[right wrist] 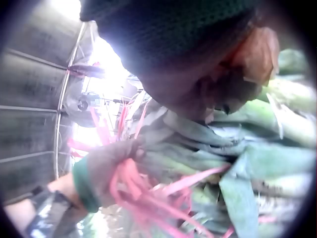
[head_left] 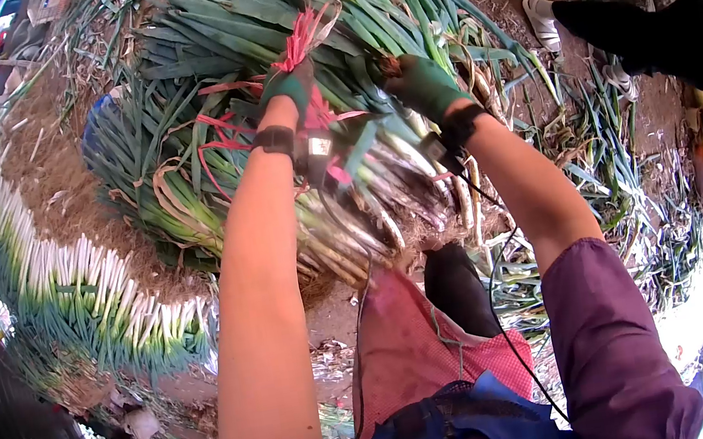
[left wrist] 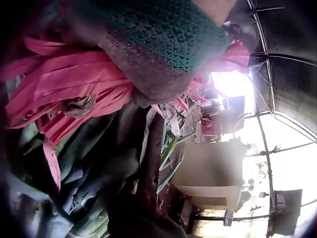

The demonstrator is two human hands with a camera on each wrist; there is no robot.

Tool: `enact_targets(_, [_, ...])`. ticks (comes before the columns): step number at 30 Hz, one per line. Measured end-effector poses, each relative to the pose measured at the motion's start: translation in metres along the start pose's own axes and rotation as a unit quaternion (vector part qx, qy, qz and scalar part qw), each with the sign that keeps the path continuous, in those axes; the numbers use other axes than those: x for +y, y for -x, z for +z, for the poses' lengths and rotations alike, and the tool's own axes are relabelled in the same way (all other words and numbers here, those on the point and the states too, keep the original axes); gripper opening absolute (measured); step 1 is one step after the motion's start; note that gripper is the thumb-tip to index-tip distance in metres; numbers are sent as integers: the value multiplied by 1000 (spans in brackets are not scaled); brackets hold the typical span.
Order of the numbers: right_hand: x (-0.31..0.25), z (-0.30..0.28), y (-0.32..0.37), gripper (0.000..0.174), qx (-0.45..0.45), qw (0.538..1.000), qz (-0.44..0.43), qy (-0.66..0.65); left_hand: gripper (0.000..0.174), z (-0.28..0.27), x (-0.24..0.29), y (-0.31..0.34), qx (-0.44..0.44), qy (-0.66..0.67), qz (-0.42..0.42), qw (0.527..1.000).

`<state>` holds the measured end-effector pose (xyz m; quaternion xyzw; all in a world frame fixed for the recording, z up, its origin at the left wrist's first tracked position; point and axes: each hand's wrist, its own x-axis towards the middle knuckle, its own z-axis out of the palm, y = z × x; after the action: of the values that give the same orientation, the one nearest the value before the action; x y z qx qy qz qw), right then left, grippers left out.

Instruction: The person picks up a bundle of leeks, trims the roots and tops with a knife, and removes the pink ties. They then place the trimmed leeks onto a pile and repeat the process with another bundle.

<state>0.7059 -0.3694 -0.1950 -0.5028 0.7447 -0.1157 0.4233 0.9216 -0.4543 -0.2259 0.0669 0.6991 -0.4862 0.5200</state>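
My left hand point(head_left: 287, 90), in a green-cuffed glove with a dark palm, grips a bunch of pink plastic ribbon strips point(head_left: 306, 37). The strips fan out past the fingers and trail down over the leeks in the left wrist view. In a matching glove, my right hand point(head_left: 424, 86) curls its fingers at the leek leaves to the right. A crumpled dry brown leaf point(right wrist: 260, 52) shows at its fingertips. Under both hands lies a large heap of leeks point(head_left: 231, 19), leaves pointing away and white stems point(head_left: 383, 187) towards me.
Rows of leeks point(head_left: 96, 276) with white stems curve along the left. Loose leaves point(head_left: 623, 152) litter the ground at right, where another person's dark-trousered leg point(head_left: 631, 23) and sandal point(head_left: 541, 23) appear. A cable point(head_left: 494, 289) runs from my right wrist down past my apron point(head_left: 395, 331).
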Motion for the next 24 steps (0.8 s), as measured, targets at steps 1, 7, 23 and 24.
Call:
enact_targets(1, [8, -2, 16, 36, -30, 998, 9, -54, 45, 1, -1, 2, 1, -6, 0, 1000])
enact_targets(7, [158, -11, 223, 32, -33, 989, -123, 78, 47, 9, 17, 14, 11, -41, -5, 999])
enact_targets(23, [36, -29, 72, 34, 22, 992, -70, 106, 58, -3, 6, 15, -34, 74, -20, 996])
enact_targets(24, [22, -22, 44, 34, 19, 992, -67, 107, 56, -5, 8, 14, -40, 86, -18, 995])
